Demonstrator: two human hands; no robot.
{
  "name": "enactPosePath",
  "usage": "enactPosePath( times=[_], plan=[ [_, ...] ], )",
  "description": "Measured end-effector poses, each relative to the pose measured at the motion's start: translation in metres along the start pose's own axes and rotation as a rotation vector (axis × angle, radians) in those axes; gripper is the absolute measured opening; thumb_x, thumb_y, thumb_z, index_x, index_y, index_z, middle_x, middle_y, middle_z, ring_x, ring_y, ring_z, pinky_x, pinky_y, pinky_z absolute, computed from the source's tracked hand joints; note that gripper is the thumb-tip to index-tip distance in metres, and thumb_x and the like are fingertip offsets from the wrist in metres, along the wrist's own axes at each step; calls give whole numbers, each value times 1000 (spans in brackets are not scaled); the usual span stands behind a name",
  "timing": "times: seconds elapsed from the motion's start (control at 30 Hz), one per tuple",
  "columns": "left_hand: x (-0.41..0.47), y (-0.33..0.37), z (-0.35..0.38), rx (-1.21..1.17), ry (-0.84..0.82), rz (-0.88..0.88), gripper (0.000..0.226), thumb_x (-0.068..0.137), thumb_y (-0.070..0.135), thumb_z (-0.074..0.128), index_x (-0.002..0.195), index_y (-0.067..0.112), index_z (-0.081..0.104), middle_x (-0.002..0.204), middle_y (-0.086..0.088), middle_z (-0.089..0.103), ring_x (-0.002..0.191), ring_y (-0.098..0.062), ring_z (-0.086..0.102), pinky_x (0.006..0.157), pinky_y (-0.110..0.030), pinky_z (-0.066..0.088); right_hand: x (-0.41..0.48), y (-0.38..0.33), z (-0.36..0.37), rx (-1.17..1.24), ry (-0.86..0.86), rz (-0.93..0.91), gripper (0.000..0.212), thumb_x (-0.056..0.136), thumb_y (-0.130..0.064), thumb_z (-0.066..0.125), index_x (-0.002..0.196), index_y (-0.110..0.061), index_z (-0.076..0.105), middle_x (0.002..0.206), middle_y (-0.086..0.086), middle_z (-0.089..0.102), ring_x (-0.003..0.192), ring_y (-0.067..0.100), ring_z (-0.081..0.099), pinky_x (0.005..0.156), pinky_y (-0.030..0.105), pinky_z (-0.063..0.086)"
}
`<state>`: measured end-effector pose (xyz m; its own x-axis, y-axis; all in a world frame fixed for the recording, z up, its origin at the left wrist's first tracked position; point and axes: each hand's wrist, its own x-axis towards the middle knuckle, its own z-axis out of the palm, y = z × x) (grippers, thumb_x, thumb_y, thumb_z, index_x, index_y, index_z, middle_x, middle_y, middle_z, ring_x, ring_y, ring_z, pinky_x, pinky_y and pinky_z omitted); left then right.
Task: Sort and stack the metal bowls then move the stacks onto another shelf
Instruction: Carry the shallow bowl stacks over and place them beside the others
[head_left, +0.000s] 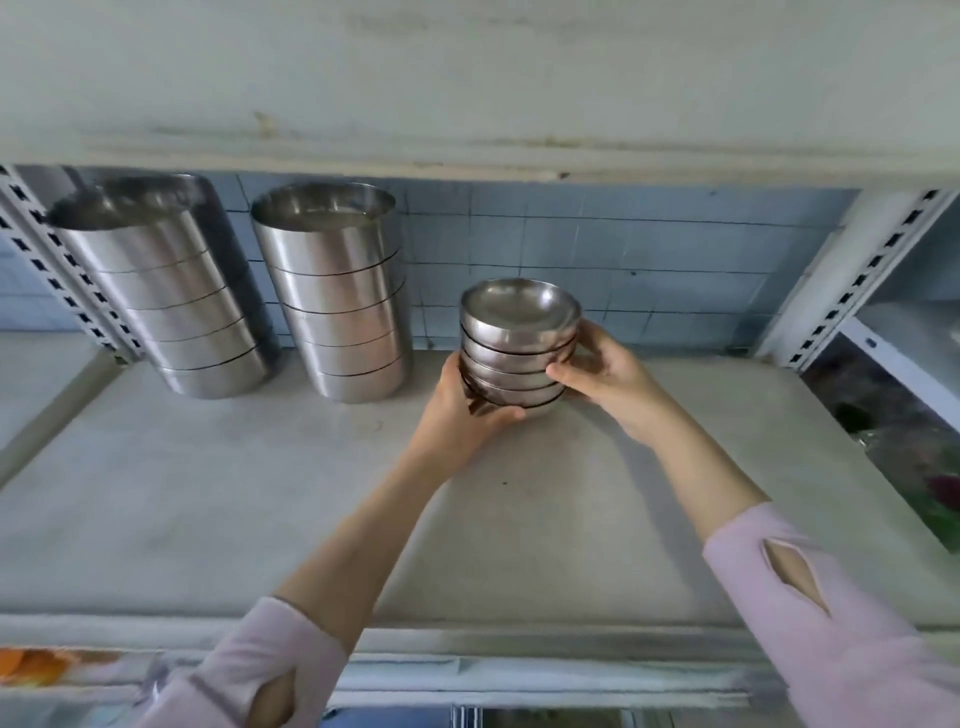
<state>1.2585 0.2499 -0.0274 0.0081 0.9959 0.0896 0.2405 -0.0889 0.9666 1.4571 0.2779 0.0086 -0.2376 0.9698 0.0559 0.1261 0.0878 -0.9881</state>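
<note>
A stack of several small round metal bowls (519, 343) stands near the back middle of the grey shelf (208, 493). My left hand (467, 410) cups its lower left side, thumb under the bottom bowl. My right hand (608, 374) grips its right side, fingers curled round the rims. Whether the stack rests on the shelf or is held just above it cannot be told. Two taller stacks of larger straight-walled metal bowls stand at the back left: one (171, 291) by the left post, the other (343, 301) beside it.
A shelf board (467, 104) runs close overhead. Slotted white uprights stand at the back left (62, 270) and back right (862, 275). Blue tiled wall (649, 260) lies behind. A neighbouring shelf unit with dark items (909, 441) is at the right.
</note>
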Motion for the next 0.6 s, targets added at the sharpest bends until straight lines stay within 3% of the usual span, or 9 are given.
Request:
enactPosePath(
  times=[0.1, 0.23, 0.33, 0.43, 0.53, 0.6],
  plan=[
    [7, -2, 5, 1, 28, 4, 70, 72, 3, 81, 121, 22, 35, 111, 12, 57, 89, 24, 56, 73, -2, 44, 10, 4, -4, -146, 23, -10, 72, 57, -49, 87, 121, -42, 57, 129, -12, 64, 125, 13, 58, 113, 46, 41],
    [11, -4, 7, 44, 60, -6, 73, 72, 11, 83, 126, 23, 35, 110, 16, 57, 92, 20, 56, 77, -3, 44, 17, 9, -7, -228, 34, -24, 70, 61, -47, 86, 121, -54, 51, 131, -25, 58, 128, 1, 53, 114, 35, 39],
    [15, -4, 7, 97, 64, -34, 83, 70, 26, 85, 135, 22, 34, 124, 8, 59, 112, -2, 57, 98, -23, 46, 22, 14, -8, -200, 25, -58, 64, 74, -29, 86, 130, -37, 54, 127, -21, 61, 118, -10, 56, 101, 19, 42],
    [18, -6, 7, 126, 68, -50, 87, 70, 32, 84, 138, 21, 31, 130, 6, 58, 120, -8, 54, 106, -32, 42, 27, 17, -8, -159, 11, -92, 60, 80, -18, 83, 132, -24, 54, 125, -16, 63, 110, -14, 58, 91, 7, 42],
    [20, -7, 8, 166, 79, -64, 95, 66, 44, 82, 140, 21, 28, 131, 5, 58, 122, -9, 55, 107, -36, 42, 32, 20, -9, -154, -28, -104, 56, 81, -20, 82, 130, -23, 56, 126, -12, 66, 115, -4, 60, 100, 20, 44],
    [19, -6, 9, 186, 86, -86, 91, 69, 41, 82, 139, 20, 29, 126, 7, 60, 117, -7, 58, 105, -36, 45, 32, 22, -12, -161, -58, -104, 57, 79, -26, 82, 130, -25, 56, 128, -11, 66, 120, 2, 60, 107, 32, 44]
  ],
)
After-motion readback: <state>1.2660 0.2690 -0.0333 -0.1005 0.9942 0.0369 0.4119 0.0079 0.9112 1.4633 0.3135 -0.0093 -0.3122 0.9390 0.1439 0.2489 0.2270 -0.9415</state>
